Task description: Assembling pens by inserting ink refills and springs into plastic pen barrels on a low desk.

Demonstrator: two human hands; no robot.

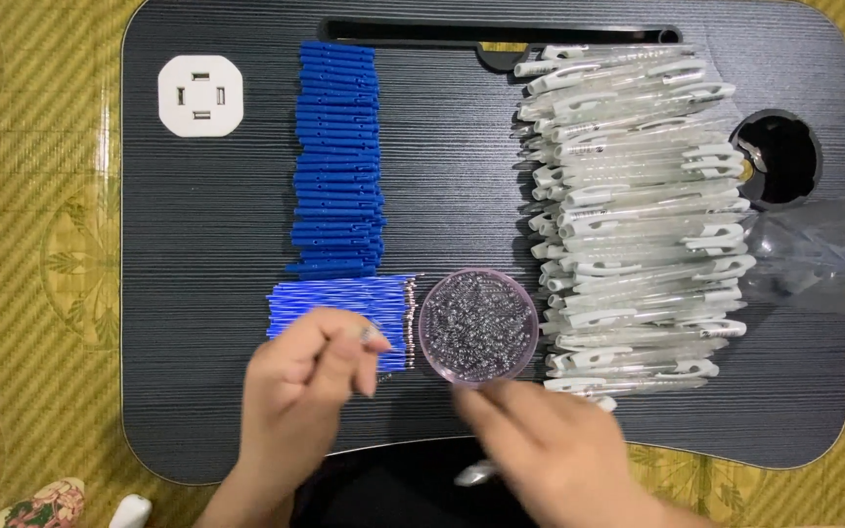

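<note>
My left hand (310,386) hovers over the near end of a row of blue pen refills (339,301), fingers pinched together; whether a refill is between them I cannot tell. My right hand (540,440) is blurred, just below a round clear dish of small metal springs (478,326), and a white pen part (474,474) shows beneath it. A stack of blue pen caps or end pieces (337,161) lies above the refills. A large pile of clear pen barrels with white clips (638,205) fills the right side.
Everything rests on a dark lap desk (207,293) with a white socket block (200,95) at its top left, a slot along the far edge and a round cup hole (779,156) at the right. A clear plastic bag (823,259) lies at the right edge. A patterned mat lies underneath.
</note>
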